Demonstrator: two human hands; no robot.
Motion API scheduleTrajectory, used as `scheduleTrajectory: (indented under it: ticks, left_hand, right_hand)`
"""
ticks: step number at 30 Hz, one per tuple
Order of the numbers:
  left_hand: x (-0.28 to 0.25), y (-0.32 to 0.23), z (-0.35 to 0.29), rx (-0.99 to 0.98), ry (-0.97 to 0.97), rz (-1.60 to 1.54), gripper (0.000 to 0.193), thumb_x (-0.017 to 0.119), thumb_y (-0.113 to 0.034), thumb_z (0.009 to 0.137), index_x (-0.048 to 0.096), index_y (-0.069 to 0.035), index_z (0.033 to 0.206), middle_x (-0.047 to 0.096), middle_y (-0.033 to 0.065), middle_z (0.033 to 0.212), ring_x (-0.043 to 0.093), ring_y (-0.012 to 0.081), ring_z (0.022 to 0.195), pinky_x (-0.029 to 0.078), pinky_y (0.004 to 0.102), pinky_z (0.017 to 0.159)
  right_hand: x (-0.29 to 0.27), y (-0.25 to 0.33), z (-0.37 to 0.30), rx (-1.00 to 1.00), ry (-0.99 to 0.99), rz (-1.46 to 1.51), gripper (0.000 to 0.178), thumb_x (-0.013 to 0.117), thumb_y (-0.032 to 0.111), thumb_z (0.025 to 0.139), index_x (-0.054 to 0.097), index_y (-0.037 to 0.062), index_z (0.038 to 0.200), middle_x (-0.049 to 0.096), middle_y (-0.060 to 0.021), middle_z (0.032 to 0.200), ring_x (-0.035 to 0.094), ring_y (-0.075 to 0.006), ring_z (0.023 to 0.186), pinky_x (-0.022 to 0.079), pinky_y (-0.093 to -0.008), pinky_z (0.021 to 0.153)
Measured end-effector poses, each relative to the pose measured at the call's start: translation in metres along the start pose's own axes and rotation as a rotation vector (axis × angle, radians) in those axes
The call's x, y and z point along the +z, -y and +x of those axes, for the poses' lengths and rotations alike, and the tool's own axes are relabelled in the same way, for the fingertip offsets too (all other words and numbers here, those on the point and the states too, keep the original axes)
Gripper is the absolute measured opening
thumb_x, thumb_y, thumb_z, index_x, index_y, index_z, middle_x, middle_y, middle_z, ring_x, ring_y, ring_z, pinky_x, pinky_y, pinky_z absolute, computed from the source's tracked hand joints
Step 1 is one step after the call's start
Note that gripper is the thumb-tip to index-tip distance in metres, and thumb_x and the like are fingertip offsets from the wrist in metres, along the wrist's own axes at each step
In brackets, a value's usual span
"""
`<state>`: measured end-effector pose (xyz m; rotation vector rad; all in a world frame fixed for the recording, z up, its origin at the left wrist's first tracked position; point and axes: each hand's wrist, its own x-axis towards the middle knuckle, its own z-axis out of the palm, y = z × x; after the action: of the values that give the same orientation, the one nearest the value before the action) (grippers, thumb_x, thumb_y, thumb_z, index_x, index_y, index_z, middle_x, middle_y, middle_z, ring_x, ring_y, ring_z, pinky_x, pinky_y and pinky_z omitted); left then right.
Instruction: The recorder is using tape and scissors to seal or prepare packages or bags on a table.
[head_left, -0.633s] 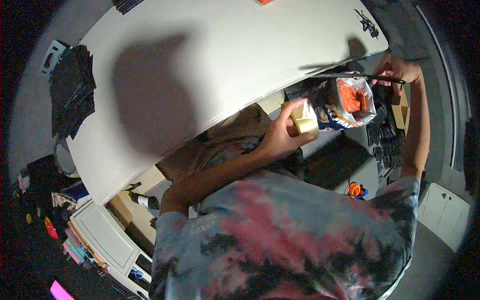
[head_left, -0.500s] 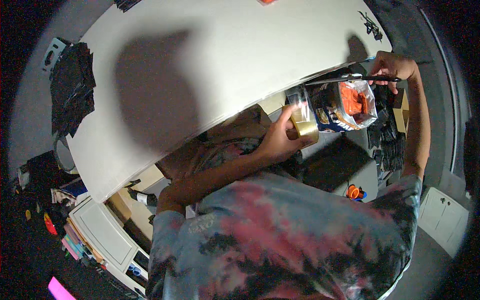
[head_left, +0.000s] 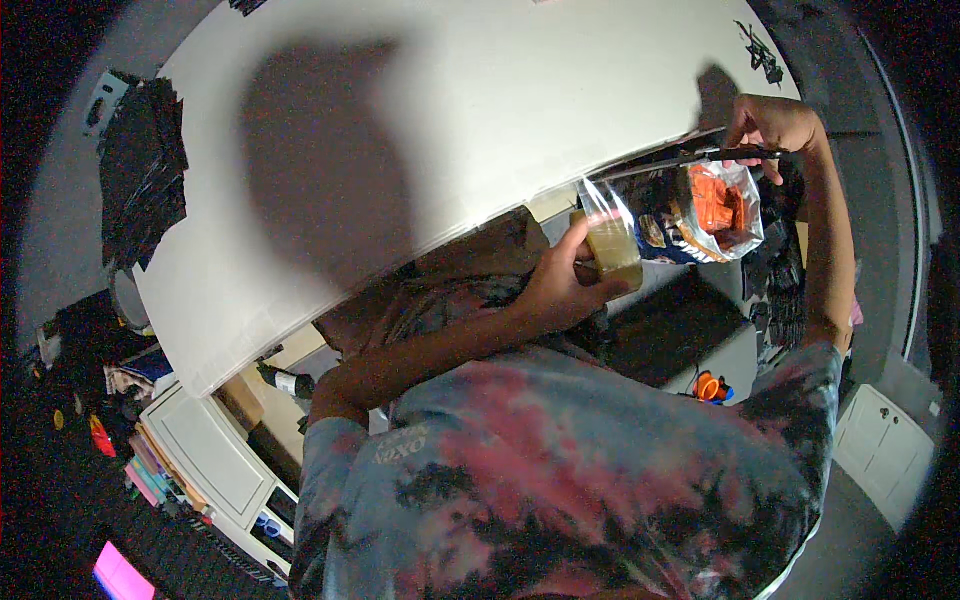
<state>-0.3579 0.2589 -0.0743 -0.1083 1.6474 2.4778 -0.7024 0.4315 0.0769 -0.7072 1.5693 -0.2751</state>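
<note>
My left hand [head_left: 568,285] is closed around a wide roll of yellowish clear packing tape [head_left: 622,258]. A loose, shiny strip of tape [head_left: 603,200] rises from the roll toward the table edge. Close to its right is a dark printed bag [head_left: 655,218] with a silvery lining, its mouth open and orange contents [head_left: 715,205] showing inside. Above the bag, my right hand [head_left: 770,128] grips what look like black-handled scissors [head_left: 740,155], seen edge-on, with the thin blades pointing left. Part of the right fingers is hidden behind the handle.
The white table [head_left: 500,110] spreads ahead, with black strips [head_left: 762,55] at its far right. A black stack [head_left: 142,175] stands beyond its left side. White drawers [head_left: 210,450] are at lower left; an orange and blue object [head_left: 712,387] lies below the bag.
My right hand and the scissors have shifted slightly left. The tape roll and bag appear a little farther right in view. Both hands keep their hold.
</note>
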Motion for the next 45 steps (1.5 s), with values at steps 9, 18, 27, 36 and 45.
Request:
scheduleTrajectory:
  ticks: [9, 18, 27, 36, 45]
  left_hand:
    - [0.001, -0.005, -0.001, -0.057, 0.008, -0.037, 0.075, 0.078, -0.01, 0.087, 0.035, -0.012, 0.149, 0.067, 0.0135, 0.116, 0.064, 0.0198, 0.11, 0.055, 0.0349, 0.092]
    - [0.002, 0.0, 0.0, -0.041, -0.006, -0.099, 0.077, 0.082, -0.021, 0.085, 0.037, -0.013, 0.147, 0.067, 0.011, 0.118, 0.064, 0.0188, 0.109, 0.053, 0.0351, 0.091]
    - [-0.009, 0.018, -0.009, 0.049, 0.001, 0.011, 0.077, 0.083, -0.02, 0.084, 0.038, -0.011, 0.146, 0.063, 0.009, 0.124, 0.062, 0.0189, 0.113, 0.051, 0.0353, 0.095]
    - [-0.006, -0.002, -0.001, 0.083, 0.084, 0.049, 0.078, 0.082, -0.022, 0.084, 0.037, -0.012, 0.147, 0.062, 0.0098, 0.124, 0.061, 0.0178, 0.113, 0.051, 0.0357, 0.095]
    - [-0.005, -0.015, 0.009, 0.1, 0.163, 0.511, 0.072, 0.071, -0.04, 0.092, 0.037, -0.02, 0.151, 0.068, 0.0176, 0.118, 0.068, 0.0304, 0.109, 0.053, 0.0407, 0.094]
  right_hand:
    - [-0.007, -0.004, 0.019, -0.089, 0.059, -0.125, 0.043, 0.087, 0.002, 0.062, 0.069, -0.0143, 0.098, 0.065, -0.0083, 0.067, 0.062, -0.0136, 0.052, 0.054, -0.027, 0.04]
    - [-0.01, -0.016, 0.025, -0.093, -0.011, -0.183, 0.056, 0.093, -0.003, 0.045, 0.072, -0.0121, 0.095, 0.07, -0.0076, 0.071, 0.061, -0.0097, 0.059, 0.05, -0.0246, 0.051]
    - [-0.016, 0.014, 0.043, -0.118, 0.093, -0.338, 0.034, 0.091, 0.007, 0.053, 0.072, -0.0084, 0.077, 0.067, -0.0096, 0.06, 0.06, -0.0127, 0.05, 0.046, -0.0279, 0.047]
    - [-0.027, -0.027, -0.051, -0.275, -0.455, -0.196, 0.022, 0.081, 0.012, 0.077, 0.072, -0.0037, 0.09, 0.063, -0.0036, 0.064, 0.058, -0.0118, 0.054, 0.046, -0.0266, 0.052]
    - [-0.028, -0.026, 0.019, -0.098, -1.072, -0.616, 0.04, 0.067, 0.012, 0.086, 0.065, -0.002, 0.124, 0.071, -0.0165, 0.114, 0.068, -0.0239, 0.102, 0.051, -0.035, 0.097]
